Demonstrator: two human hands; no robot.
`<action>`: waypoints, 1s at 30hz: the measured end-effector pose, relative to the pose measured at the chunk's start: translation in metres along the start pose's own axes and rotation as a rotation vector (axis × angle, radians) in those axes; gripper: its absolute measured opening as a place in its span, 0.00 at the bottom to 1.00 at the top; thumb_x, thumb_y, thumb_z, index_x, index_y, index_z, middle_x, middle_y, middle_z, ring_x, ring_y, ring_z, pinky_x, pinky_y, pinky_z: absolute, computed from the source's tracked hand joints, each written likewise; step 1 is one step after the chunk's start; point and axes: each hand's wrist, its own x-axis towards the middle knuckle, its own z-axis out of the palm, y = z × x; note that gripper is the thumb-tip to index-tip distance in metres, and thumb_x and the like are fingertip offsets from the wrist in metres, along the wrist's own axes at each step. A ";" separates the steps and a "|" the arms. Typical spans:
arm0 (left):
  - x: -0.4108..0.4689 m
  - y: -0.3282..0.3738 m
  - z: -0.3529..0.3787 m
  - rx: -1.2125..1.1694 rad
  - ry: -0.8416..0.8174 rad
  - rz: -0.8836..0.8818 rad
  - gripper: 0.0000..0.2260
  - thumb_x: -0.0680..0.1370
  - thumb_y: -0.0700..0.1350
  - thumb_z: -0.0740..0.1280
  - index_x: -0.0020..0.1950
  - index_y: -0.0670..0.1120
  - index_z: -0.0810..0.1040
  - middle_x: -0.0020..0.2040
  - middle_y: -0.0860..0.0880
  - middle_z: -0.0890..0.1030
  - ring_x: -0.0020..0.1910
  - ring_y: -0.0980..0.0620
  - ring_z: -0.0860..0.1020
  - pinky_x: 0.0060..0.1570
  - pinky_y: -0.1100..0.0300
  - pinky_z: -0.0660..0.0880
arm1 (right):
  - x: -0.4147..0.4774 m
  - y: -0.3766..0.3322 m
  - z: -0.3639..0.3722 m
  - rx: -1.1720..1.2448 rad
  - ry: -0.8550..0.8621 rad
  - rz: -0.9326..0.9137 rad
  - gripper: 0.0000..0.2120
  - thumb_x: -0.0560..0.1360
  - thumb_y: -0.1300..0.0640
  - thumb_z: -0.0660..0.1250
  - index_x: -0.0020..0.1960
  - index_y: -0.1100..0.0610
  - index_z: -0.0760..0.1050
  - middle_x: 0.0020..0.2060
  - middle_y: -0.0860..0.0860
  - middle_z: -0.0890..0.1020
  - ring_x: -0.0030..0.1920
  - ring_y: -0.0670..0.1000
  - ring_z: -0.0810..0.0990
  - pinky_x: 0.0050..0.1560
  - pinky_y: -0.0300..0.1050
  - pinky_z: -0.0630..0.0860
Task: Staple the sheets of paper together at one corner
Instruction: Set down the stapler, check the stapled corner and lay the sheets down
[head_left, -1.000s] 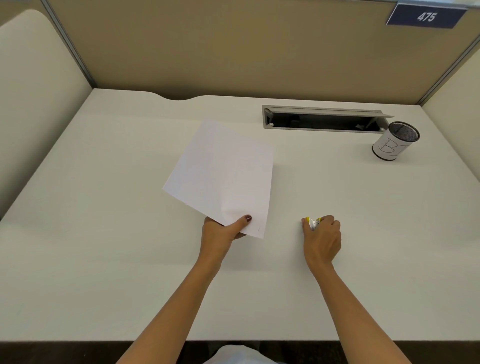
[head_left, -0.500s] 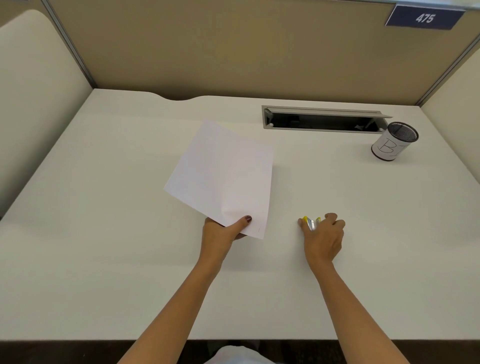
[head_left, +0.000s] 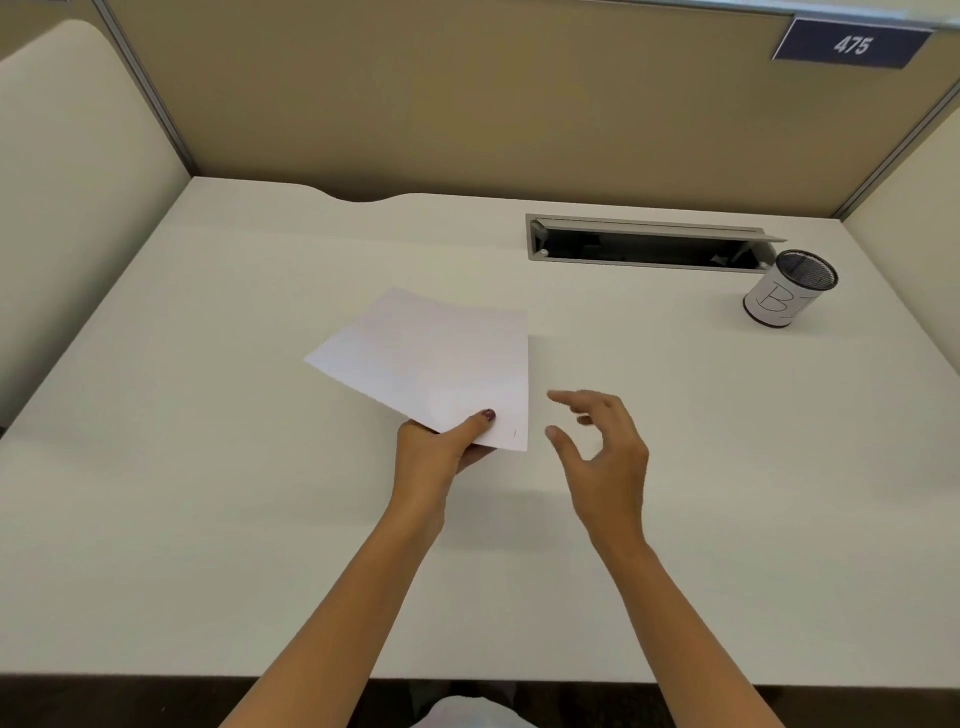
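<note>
The desk (head_left: 208, 467) in front of me is nearly bare: a cable slot (head_left: 644, 244) and a mesh pen cup (head_left: 789, 291) sit far right, well away from the work. I see no stapler anywhere. The sheets of paper (head_left: 431, 364) are lifted off the desk, my left hand (head_left: 436, 452) pinching them at the near edge, thumb on top. My right hand (head_left: 602, 452) hovers just beside their near corner, fingers spread, holding nothing. A small dark mark (head_left: 515, 432) by that corner could be a staple; if so, I judge the stapling done.
</note>
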 end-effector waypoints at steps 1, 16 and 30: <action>-0.002 0.003 0.000 0.005 -0.014 0.008 0.14 0.71 0.36 0.72 0.56 0.45 0.79 0.51 0.48 0.84 0.49 0.49 0.84 0.46 0.57 0.81 | 0.002 -0.007 -0.001 0.026 -0.033 -0.037 0.18 0.70 0.67 0.72 0.56 0.52 0.80 0.52 0.47 0.80 0.55 0.42 0.77 0.55 0.31 0.70; -0.032 0.060 0.014 0.362 0.252 0.248 0.20 0.76 0.59 0.64 0.38 0.44 0.83 0.31 0.48 0.84 0.29 0.51 0.83 0.33 0.62 0.79 | 0.037 -0.036 0.009 0.382 -0.155 0.001 0.03 0.72 0.62 0.72 0.46 0.59 0.81 0.39 0.51 0.84 0.43 0.50 0.83 0.49 0.48 0.81; -0.030 0.092 0.017 0.713 0.101 0.477 0.05 0.72 0.52 0.72 0.42 0.52 0.83 0.40 0.55 0.84 0.43 0.55 0.80 0.40 0.65 0.70 | 0.052 -0.082 -0.012 0.350 -0.304 0.071 0.04 0.75 0.54 0.68 0.46 0.46 0.81 0.40 0.39 0.83 0.42 0.43 0.81 0.44 0.36 0.78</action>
